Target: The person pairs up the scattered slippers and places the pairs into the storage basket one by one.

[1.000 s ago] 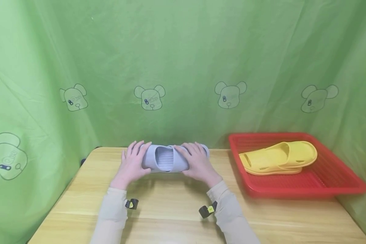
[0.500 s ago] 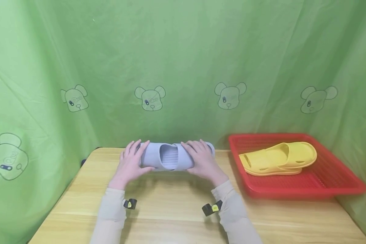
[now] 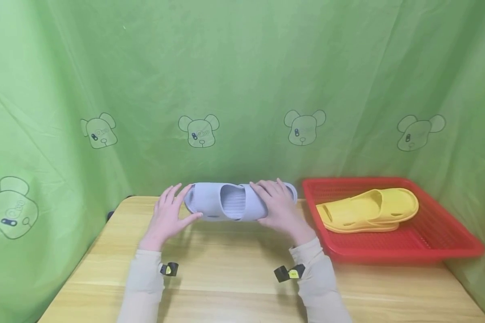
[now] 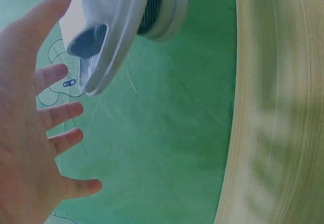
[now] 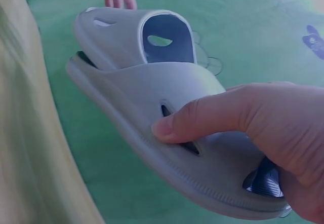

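Observation:
A pair of pale grey-blue slippers (image 3: pixel 208 201), nested one into the other, is held up above the back of the table. My right hand (image 3: pixel 282 207) grips the slippers at their right end; in the right wrist view its thumb (image 5: pixel 190 120) presses on the strap of the nearer slipper (image 5: pixel 121 89). At the opposite end, my left hand (image 3: pixel 165 222) has its fingers spread beside the slipper's tip. The left wrist view shows that left hand (image 4: pixel 25 133) with loosely extended fingers and a gap between most of them and the slipper (image 4: pixel 93 8).
On the right of the wooden table (image 3: pixel 226 287) stands a red plastic basket (image 3: pixel 339 253) with a pair of yellow slippers (image 3: pixel 355 213) in it. A green curtain (image 3: pixel 242 80) with printed bear heads hangs behind the table and along its sides.
The grey-blue slippers have moved right and slightly up with my right hand. My left hand has loosened and come away to the left, uncovering their left end.

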Demonstrator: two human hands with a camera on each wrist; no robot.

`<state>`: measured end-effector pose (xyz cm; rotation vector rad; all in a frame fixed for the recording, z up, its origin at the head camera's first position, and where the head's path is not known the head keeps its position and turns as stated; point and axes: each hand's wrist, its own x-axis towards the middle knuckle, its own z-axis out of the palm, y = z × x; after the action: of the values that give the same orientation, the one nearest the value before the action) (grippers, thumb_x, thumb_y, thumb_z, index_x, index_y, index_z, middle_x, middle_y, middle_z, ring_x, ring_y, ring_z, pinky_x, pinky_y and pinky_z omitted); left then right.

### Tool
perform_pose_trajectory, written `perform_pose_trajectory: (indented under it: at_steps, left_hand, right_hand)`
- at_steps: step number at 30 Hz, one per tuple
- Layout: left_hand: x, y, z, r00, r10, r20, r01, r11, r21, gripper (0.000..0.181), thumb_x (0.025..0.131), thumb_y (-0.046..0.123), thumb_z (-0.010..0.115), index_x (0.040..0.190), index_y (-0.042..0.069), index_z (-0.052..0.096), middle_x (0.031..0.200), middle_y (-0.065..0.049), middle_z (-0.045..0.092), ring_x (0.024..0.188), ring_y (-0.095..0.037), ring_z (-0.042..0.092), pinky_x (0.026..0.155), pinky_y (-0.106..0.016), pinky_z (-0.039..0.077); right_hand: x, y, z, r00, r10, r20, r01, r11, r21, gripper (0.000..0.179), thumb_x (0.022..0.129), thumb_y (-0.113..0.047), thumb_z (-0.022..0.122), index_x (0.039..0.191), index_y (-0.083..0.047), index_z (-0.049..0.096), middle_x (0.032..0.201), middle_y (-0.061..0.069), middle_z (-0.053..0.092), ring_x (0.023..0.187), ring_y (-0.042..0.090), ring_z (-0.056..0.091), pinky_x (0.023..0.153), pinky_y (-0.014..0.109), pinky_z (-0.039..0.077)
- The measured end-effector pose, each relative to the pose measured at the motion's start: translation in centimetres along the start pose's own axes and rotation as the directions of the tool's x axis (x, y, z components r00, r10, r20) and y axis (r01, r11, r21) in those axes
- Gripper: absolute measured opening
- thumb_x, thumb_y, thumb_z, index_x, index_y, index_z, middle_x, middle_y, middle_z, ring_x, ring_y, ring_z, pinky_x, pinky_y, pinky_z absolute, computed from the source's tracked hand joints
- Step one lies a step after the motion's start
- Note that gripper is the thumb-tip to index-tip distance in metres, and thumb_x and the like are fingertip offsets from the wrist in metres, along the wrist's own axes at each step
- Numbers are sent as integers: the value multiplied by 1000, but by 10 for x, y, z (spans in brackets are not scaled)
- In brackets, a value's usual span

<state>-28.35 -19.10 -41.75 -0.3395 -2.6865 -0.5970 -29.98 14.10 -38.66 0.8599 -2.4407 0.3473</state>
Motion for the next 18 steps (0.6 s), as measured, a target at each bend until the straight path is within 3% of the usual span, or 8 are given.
perform_pose_trajectory:
  at_steps: [11, 18]
  left_hand:
    - [-2, 3, -2, 995, 64, -72, -66, 998, -20, 78, 87, 60, 61, 151, 25, 34, 158, -12, 31, 146, -38, 25, 114, -67, 22]
    - [-1, 6, -1, 991, 105, -86, -107, 994, -21, 75, 88, 56, 62, 150, 23, 37, 156, -12, 35, 144, -38, 29, 114, -65, 24]
  right_hand:
    - [-7, 6, -20, 1000, 20, 0, -20, 1000, -6, 95, 57, -26, 91, 141, -14, 50, 133, 9, 56, 127, 32, 48, 118, 57, 24]
    - [-13, 17, -35, 1000, 24, -2, -24, 1000, -3, 96, 56, -26, 92, 141, -13, 50, 133, 10, 56, 127, 32, 47, 119, 56, 20]
